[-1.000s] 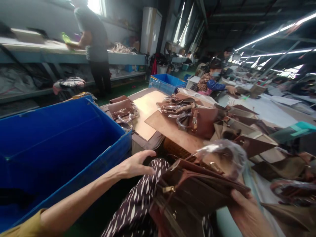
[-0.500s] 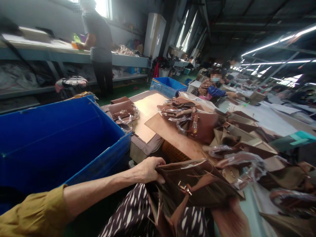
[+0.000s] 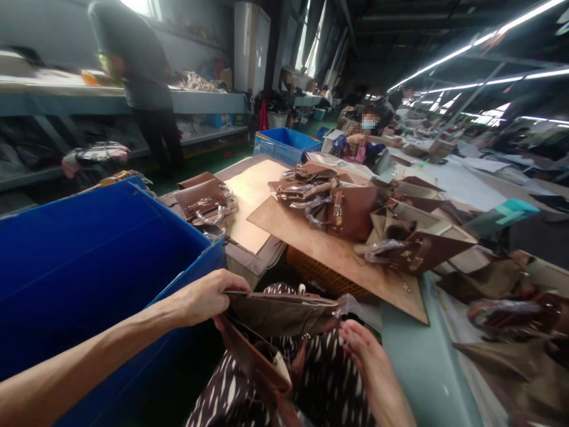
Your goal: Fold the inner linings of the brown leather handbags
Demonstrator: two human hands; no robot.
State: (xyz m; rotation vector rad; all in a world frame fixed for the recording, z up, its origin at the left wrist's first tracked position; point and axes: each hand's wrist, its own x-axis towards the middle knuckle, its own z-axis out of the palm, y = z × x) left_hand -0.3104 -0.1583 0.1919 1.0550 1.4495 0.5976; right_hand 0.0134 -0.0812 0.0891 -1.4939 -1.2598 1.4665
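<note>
A brown handbag (image 3: pixel 280 314) with an olive-brown lining hangs above my lap, its mouth gaping toward me. My left hand (image 3: pixel 211 299) is closed on its upper left edge, thumb on the near side. At the bag's right end, my right hand (image 3: pixel 362 350) has its fingers curled against the corner, next to a bit of clear plastic wrap. The lower part of the bag, with a brown strap and a pale tag, hangs over the patterned cloth (image 3: pixel 222 385) on my legs.
A large blue bin (image 3: pixel 89 249) stands at left. Ahead, a brown board (image 3: pixel 306 246) carries more handbags (image 3: pixel 351 207); others (image 3: pixel 204 198) lie beyond the bin. Further bags (image 3: pixel 511 296) crowd the table (image 3: pixel 422 356) at right. A person (image 3: pixel 137 77) bends over a bench; another sits farther off.
The handbag has come left and been turned, its mouth now facing me. My right hand has moved from beneath it to its right end. The view has shifted right; the standing person bends lower.
</note>
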